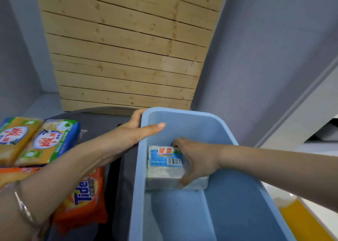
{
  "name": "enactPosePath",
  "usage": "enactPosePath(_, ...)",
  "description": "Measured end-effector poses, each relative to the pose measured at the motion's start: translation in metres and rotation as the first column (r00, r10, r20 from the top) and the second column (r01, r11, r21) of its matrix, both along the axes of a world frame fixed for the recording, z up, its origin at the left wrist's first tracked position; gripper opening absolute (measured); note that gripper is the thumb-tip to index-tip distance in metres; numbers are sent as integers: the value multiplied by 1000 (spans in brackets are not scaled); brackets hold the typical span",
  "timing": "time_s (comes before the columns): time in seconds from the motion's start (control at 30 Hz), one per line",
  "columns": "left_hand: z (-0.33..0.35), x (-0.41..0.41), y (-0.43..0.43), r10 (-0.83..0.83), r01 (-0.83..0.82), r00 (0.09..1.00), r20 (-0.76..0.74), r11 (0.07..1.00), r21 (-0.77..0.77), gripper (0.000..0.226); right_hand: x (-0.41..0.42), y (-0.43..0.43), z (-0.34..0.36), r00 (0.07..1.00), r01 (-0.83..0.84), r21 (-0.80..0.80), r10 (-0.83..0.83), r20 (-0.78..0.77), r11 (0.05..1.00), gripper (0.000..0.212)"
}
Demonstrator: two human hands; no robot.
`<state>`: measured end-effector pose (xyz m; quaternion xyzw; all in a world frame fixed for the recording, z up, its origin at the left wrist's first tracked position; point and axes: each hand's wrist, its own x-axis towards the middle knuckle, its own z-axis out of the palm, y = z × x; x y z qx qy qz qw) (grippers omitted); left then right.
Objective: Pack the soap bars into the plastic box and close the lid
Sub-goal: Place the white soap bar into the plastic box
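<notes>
The main risk is a crooked landing. The white bar [164,167] sits low in the box [182,111], close against the box's left wall. If the right hand [193,160] lets go while the bar is tilted or skewed, it would likely waste floor space. The later bars might then stack too high for the lid to shut. The wrapper looks slick, so the bar could also slip out early. A ridge on the box floor runs just beside the bar, and a corner could catch on it and be left propped up.

The left forearm passes above the Tide bar [84,198], left of the box. A careless pull back could drag that bar toward the table [102,123] edge. No lid is in view.

The right hand is inside the box and grips the white bar. Its thumb is at the bar's near edge and its fingers curl over the far end. The left hand [135,129] grips the box's left rim near the far corner, with the thumb lying inside and the fingers outside, steadying it. Two yellow bars [49,142] lie on the table further left of the box, not yet packed.
</notes>
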<state>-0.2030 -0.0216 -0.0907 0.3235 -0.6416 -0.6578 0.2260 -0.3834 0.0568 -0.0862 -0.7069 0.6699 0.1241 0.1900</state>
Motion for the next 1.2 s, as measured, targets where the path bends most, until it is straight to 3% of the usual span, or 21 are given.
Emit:
enactPosePath(0.23,2,-1,1,16,-16,1000,26,1000,-1,60,0,3,4,999,-9,-41,7,-33,999,86)
enactPosePath(0.33,4,0,1,6,-6,1000,27,1000,0,55,-4,6,16,999,14,-80,-10,47,997,86)
enactPosePath(0.43,4,0,3,-5,5,1000,26,1000,9,53,-8,12,22,991,-81,-100,91,94,992,84)
enactPosePath(0.6,5,1,4,2,-3,1000,25,1000,15,59,-3,11,5,927,-335,-64,317,-198,940,86)
enactPosePath(0.9,1,2,2,14,-14,998,57,1000,-5,60,-7,8,4,945,-286,-57,272,-180,956,83)
enactPosePath(1.07,7,4,8,75,-70,996,49,993,-100,48,0,19,24,986,-167,-39,167,9,985,78)
enactPosePath(1.2,18,27,24,218,-194,972,89,956,-221,53,9,42,56,979,-101,-171,129,158,980,71)
